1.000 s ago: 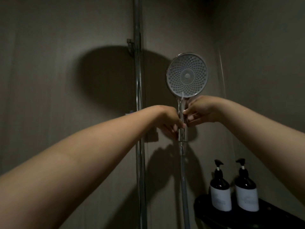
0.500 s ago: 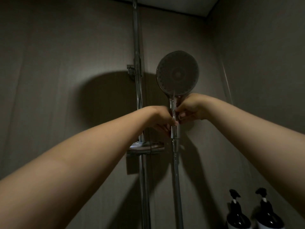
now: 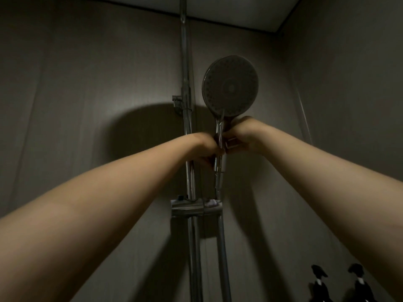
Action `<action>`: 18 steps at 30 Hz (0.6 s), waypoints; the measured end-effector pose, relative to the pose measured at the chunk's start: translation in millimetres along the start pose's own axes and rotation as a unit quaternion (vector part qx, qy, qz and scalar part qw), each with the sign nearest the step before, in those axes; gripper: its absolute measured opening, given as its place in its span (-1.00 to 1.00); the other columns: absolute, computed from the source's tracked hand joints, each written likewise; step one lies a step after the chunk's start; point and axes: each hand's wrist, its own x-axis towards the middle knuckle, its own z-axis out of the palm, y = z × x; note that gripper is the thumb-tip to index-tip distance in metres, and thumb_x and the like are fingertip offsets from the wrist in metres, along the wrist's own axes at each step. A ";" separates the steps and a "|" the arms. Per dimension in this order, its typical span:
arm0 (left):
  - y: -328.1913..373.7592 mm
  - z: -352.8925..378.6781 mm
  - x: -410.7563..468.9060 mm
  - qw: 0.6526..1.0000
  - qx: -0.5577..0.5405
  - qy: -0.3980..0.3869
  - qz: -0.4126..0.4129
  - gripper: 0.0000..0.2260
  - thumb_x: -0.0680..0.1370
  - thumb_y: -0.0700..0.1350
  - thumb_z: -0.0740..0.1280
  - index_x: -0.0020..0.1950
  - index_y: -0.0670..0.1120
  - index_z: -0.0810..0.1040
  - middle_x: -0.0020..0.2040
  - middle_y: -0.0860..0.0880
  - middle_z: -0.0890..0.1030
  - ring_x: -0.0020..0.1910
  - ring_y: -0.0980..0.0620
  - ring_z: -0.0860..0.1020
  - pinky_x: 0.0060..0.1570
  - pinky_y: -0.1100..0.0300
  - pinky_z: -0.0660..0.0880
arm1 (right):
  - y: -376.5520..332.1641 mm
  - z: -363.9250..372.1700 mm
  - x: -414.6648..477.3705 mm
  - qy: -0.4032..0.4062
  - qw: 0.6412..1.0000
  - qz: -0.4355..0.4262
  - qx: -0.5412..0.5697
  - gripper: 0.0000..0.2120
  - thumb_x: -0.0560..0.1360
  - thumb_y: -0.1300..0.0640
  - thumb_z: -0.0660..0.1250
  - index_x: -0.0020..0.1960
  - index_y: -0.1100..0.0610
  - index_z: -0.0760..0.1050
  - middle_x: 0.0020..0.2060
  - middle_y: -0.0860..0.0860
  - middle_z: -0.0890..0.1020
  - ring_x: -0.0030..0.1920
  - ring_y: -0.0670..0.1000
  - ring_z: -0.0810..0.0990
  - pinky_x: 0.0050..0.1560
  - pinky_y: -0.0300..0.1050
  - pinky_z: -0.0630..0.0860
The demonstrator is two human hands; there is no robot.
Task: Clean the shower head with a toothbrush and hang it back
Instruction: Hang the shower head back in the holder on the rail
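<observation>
Just right of the rail [image 3: 187, 131], the shower head [image 3: 231, 86] stands upright, face toward the camera. 2 hands clasp its handle [image 3: 218, 129]: the left hand [image 3: 206, 148] and the right hand [image 3: 243, 134] each keep a closed grip curled round it, touching each other. The bracket [image 3: 177, 103] sits on the rail's left side, level with the head's lower part. Likely trouble: in this dim light the handle could miss the bracket. The hose [image 3: 222, 247], hanging right of the rail, could also drag the head down if either grip loosens early.
</observation>
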 end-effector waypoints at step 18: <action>-18.1 4.6 -7.8 1.000 0.020 0.003 0.000 -0.76 0.60 -0.29 0.20 0.26 -0.19 0.41 -0.19 -0.09 0.48 0.16 -0.16 0.55 -0.01 0.02 0.52 | 14.7 11.2 6.1 -0.028 0.999 0.033 0.005 -0.79 0.57 0.35 0.16 0.18 0.32 0.43 -0.19 0.17 0.56 -0.02 0.16 0.55 0.13 0.09 0.53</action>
